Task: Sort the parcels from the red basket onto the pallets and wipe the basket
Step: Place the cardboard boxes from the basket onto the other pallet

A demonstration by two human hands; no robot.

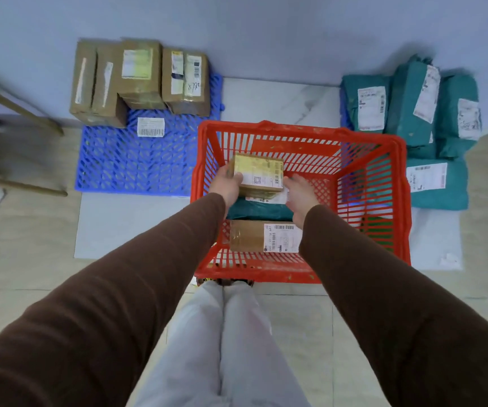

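The red basket (395,201) stands on the floor in front of me. My left hand (227,186) grips the left end of a small cardboard box (262,171) held above the basket's inside. My right hand (300,195) is at the box's right edge, fingers apart, and I cannot tell whether it touches. Under the box lie a teal bag parcel (259,211) and another cardboard box (254,236) with a white label. The blue pallet (137,163) to the left carries several cardboard boxes (140,74) along its far edge. Several teal bag parcels (419,113) are stacked to the right.
A wooden frame, perhaps a chair or stool (7,113), stands at the far left. A loose white label (151,127) lies on the blue pallet. A grey wall runs behind both stacks. My legs and feet are just behind the basket's near rim.
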